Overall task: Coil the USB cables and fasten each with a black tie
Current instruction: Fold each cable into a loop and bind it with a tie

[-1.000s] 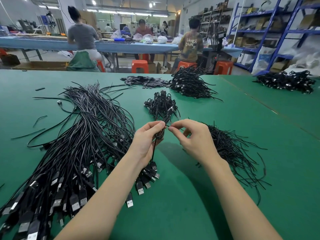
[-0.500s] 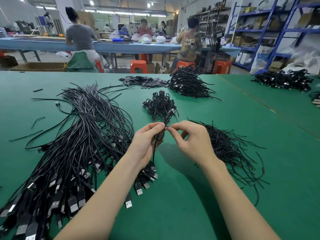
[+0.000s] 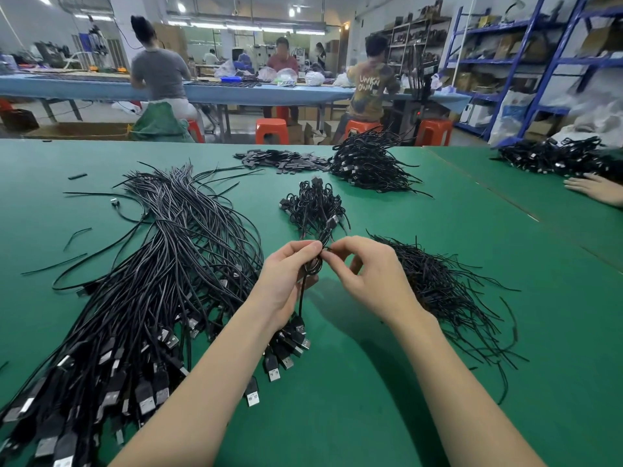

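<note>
My left hand [image 3: 286, 278] grips a small coiled black USB cable [image 3: 313, 266] over the green table [image 3: 354, 382], one end hanging down below the palm. My right hand [image 3: 367, 274] pinches the top of the coil with thumb and forefinger; whether a thin black tie lies between them I cannot tell. A big bundle of loose uncoiled USB cables [image 3: 145, 298] lies to the left, plugs toward me. To the right is a heap of thin black ties [image 3: 445, 291]. A small pile of coiled cables [image 3: 313, 205] sits just beyond my hands.
A larger heap of coiled cables [image 3: 367, 163] and flat black parts [image 3: 283, 160] lie at the far edge. Another cable heap [image 3: 553, 156] and another person's hand [image 3: 593, 188] are at the right. People sit at a blue bench behind; blue shelving stands far right.
The view has shifted slightly. My hands stay together on the coil, fingertips working at its top. Another person's hand has come further into view at the right edge.
</note>
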